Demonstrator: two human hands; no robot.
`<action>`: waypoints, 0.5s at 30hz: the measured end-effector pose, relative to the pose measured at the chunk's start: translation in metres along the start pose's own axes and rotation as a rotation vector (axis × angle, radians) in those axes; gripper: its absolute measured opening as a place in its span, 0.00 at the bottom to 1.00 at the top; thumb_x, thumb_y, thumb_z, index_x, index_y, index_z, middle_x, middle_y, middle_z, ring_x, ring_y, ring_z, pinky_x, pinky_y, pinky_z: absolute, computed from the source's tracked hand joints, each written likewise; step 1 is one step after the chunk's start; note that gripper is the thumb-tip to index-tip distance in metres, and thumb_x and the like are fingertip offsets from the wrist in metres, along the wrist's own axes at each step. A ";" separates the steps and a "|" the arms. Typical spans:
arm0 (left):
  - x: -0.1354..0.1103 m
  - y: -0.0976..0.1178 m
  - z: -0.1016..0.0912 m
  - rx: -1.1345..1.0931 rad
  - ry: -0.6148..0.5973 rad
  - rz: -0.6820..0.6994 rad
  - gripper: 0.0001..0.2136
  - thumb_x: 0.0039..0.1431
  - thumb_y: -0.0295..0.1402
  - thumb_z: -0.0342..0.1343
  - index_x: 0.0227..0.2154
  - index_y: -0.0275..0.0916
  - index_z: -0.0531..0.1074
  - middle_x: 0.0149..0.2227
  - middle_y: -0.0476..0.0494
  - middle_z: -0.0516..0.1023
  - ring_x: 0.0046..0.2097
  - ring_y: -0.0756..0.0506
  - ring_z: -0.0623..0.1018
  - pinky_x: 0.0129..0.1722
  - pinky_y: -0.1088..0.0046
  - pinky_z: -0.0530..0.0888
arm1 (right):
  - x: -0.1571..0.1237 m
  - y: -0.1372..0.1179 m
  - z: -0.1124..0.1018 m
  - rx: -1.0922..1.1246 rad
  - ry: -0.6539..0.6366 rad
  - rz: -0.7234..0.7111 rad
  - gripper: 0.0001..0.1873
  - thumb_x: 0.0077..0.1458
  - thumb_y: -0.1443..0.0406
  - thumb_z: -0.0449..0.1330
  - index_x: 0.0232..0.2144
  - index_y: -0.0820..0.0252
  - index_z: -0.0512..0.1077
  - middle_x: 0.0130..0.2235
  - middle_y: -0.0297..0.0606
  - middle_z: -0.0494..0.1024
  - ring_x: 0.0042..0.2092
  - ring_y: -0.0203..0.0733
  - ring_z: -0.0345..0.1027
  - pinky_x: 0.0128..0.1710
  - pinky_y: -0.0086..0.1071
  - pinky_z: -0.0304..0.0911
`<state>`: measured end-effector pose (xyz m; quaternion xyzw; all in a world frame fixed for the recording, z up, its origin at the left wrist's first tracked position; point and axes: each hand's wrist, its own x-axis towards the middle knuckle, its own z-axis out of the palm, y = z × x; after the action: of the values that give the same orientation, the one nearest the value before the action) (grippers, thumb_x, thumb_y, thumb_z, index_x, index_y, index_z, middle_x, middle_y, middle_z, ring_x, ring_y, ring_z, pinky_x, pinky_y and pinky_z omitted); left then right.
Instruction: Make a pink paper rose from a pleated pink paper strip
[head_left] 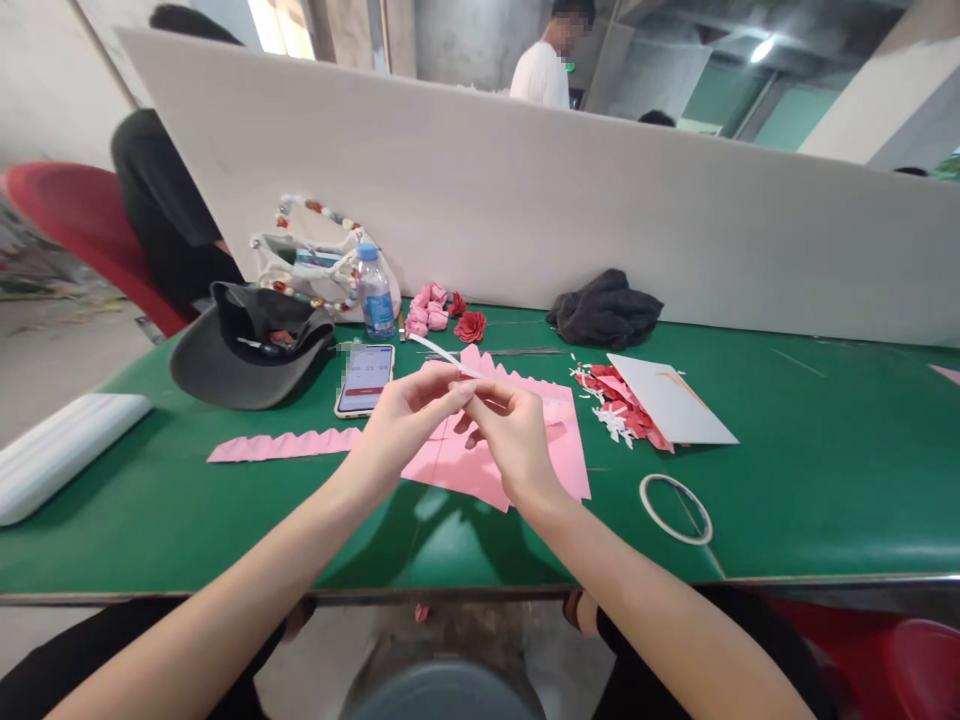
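Note:
A thin white strip point(436, 348) slants up and to the left from my pinched fingertips. My left hand point(409, 410) is closed, thumb against forefinger, on its lower end. My right hand point(514, 430) is pinched at the same spot, its fingertips touching those of the left. Both hands are raised over pink paper sheets point(465, 478), some with wavy edges. A long pink paper strip with a scalloped edge point(281, 446) lies to the left on the green table point(247, 520). Exactly how the fingers grip the white strip is partly hidden.
Behind my hands are pink paper flowers point(427, 308), a red paper flower point(470, 326), a water bottle point(376, 295) and a phone point(365, 380). A cap point(232, 360) sits left. Rightward lie paper scraps point(626, 405), a white card point(671, 400) and a tape roll point(643, 490). A white partition point(480, 180) backs the table.

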<state>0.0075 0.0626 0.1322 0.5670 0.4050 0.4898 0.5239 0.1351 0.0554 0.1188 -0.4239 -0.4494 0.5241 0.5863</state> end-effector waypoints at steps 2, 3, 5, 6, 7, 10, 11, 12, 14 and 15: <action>0.001 -0.002 -0.001 -0.024 0.008 0.014 0.10 0.56 0.40 0.64 0.32 0.38 0.79 0.34 0.45 0.78 0.35 0.47 0.75 0.33 0.74 0.71 | -0.001 0.002 0.003 0.002 -0.010 -0.010 0.11 0.48 0.57 0.69 0.30 0.60 0.80 0.24 0.32 0.74 0.22 0.32 0.66 0.17 0.24 0.64; 0.002 -0.003 -0.001 -0.032 0.005 0.015 0.10 0.56 0.40 0.64 0.31 0.37 0.79 0.32 0.45 0.78 0.34 0.48 0.74 0.31 0.74 0.71 | -0.001 0.004 0.005 0.006 -0.019 -0.014 0.12 0.49 0.57 0.68 0.30 0.60 0.80 0.24 0.32 0.74 0.22 0.32 0.66 0.17 0.25 0.64; 0.004 -0.005 -0.003 -0.038 0.008 0.011 0.10 0.56 0.40 0.65 0.29 0.37 0.80 0.30 0.45 0.77 0.31 0.49 0.73 0.27 0.75 0.69 | -0.002 0.006 0.009 0.022 -0.036 -0.017 0.14 0.50 0.55 0.68 0.32 0.60 0.80 0.25 0.33 0.75 0.24 0.33 0.67 0.18 0.26 0.66; 0.005 -0.006 -0.005 -0.038 0.017 0.008 0.10 0.55 0.39 0.65 0.29 0.37 0.80 0.29 0.46 0.77 0.29 0.50 0.72 0.26 0.76 0.68 | -0.002 0.007 0.010 0.031 -0.051 -0.017 0.14 0.50 0.55 0.67 0.33 0.60 0.80 0.27 0.33 0.76 0.25 0.33 0.68 0.20 0.26 0.68; 0.006 -0.006 -0.006 -0.037 0.025 0.003 0.10 0.54 0.39 0.66 0.29 0.37 0.81 0.28 0.46 0.76 0.28 0.50 0.71 0.25 0.76 0.66 | -0.004 0.007 0.011 0.032 -0.079 -0.016 0.15 0.50 0.55 0.67 0.34 0.60 0.80 0.29 0.35 0.77 0.27 0.35 0.70 0.21 0.27 0.70; 0.006 -0.002 -0.010 -0.044 0.051 -0.013 0.10 0.53 0.40 0.66 0.27 0.38 0.81 0.28 0.47 0.77 0.28 0.50 0.72 0.26 0.77 0.68 | -0.011 -0.001 0.007 -0.118 -0.214 -0.037 0.13 0.53 0.56 0.66 0.35 0.59 0.79 0.34 0.37 0.79 0.32 0.38 0.72 0.24 0.30 0.71; 0.006 0.001 -0.012 -0.048 0.048 -0.022 0.10 0.53 0.40 0.66 0.28 0.38 0.81 0.29 0.46 0.78 0.30 0.49 0.74 0.28 0.76 0.70 | -0.015 -0.007 0.004 -0.230 -0.246 -0.075 0.11 0.54 0.57 0.65 0.34 0.58 0.79 0.34 0.37 0.80 0.32 0.38 0.72 0.25 0.30 0.71; 0.005 0.005 -0.014 -0.050 0.047 -0.023 0.10 0.53 0.40 0.67 0.28 0.38 0.81 0.30 0.45 0.80 0.34 0.47 0.77 0.32 0.75 0.72 | -0.018 -0.015 -0.001 -0.365 -0.245 -0.146 0.09 0.56 0.58 0.63 0.32 0.58 0.79 0.33 0.36 0.80 0.30 0.37 0.71 0.26 0.31 0.70; 0.002 0.017 -0.018 -0.023 -0.006 -0.044 0.09 0.54 0.40 0.66 0.30 0.38 0.81 0.34 0.44 0.81 0.39 0.46 0.78 0.38 0.74 0.74 | -0.021 -0.033 -0.013 -0.606 -0.135 -0.398 0.11 0.60 0.59 0.60 0.29 0.57 0.77 0.31 0.36 0.79 0.30 0.38 0.69 0.29 0.33 0.68; 0.001 0.024 -0.021 -0.004 -0.011 -0.041 0.10 0.55 0.40 0.65 0.31 0.39 0.82 0.33 0.44 0.81 0.38 0.46 0.79 0.36 0.74 0.74 | -0.020 -0.042 -0.019 -0.679 -0.050 -0.556 0.10 0.61 0.61 0.59 0.30 0.56 0.77 0.32 0.37 0.79 0.32 0.39 0.69 0.32 0.34 0.68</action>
<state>-0.0138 0.0649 0.1555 0.5602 0.4126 0.4766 0.5374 0.1623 0.0313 0.1530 -0.4425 -0.7073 0.1790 0.5214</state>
